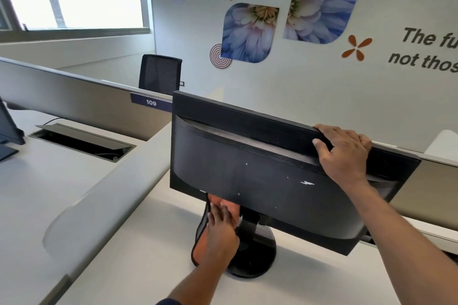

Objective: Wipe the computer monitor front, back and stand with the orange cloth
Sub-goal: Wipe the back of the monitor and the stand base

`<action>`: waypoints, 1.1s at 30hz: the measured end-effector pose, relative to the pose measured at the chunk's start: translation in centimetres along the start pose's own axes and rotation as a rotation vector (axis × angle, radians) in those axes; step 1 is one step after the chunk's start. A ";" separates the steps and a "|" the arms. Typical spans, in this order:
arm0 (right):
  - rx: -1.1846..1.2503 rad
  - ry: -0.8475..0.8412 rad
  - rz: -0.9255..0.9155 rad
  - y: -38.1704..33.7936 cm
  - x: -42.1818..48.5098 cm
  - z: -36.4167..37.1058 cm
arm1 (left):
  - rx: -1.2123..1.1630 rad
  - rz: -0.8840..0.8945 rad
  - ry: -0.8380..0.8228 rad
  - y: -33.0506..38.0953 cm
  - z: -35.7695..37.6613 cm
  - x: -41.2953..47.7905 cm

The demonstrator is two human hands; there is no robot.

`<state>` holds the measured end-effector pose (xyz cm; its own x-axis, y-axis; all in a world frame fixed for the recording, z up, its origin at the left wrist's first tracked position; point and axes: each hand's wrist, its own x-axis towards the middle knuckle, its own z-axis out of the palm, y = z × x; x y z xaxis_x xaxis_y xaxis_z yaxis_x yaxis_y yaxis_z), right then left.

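Nearest, the left hand [223, 229] is laid on the orange cloth [201, 249], its fingers straight and close together, and the cloth is pressed against the neck of the stand [257, 252], just under the lower edge of the monitor [247, 176]. The loose end of the cloth is left hanging down beside the round base, which is set on the worktop [124, 255] towards its far edge.

The monitor is turned with its back to the camera and is tilted. It is steadied by the right hand [344, 153], whose fingers are curled over the top edge near the right corner while the thumb is laid on the back panel.

The step in hand is judged to be the wiping of the stand, at the neck. Whether the front and back are already done cannot be told. For the next move, the cloth would need to be carried down the neck and round the base, with the right-hand grip kept so that the screen is not rocked, and the far side of the neck, hidden here, reached by feel.

Beyond, a partition [74, 99] with a plate marked 109 [151, 102] is seen along the worktop's far edge, then a black chair [159, 74].
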<state>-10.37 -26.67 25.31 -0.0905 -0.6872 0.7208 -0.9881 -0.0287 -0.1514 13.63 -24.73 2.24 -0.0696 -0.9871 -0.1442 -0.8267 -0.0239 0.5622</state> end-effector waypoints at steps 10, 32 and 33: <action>-0.052 -0.142 0.021 -0.5 0.2 -0.6 | -0.204 0.096 -0.145 -0.6 -5.2 -1.2; 1.677 -0.515 1.175 -14.0 -21.3 1.1 | -0.829 0.101 -0.613 0.2 -12.9 -6.9; 1.647 -0.506 1.181 -13.4 -21.1 1.3 | -0.737 0.127 -0.608 0.4 -12.7 -7.1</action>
<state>4.90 -12.77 11.25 -0.1328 -0.9410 -0.3112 0.5328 0.1970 -0.8230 20.90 -19.78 13.80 -0.5832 -0.7432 -0.3280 -0.2491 -0.2207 0.9430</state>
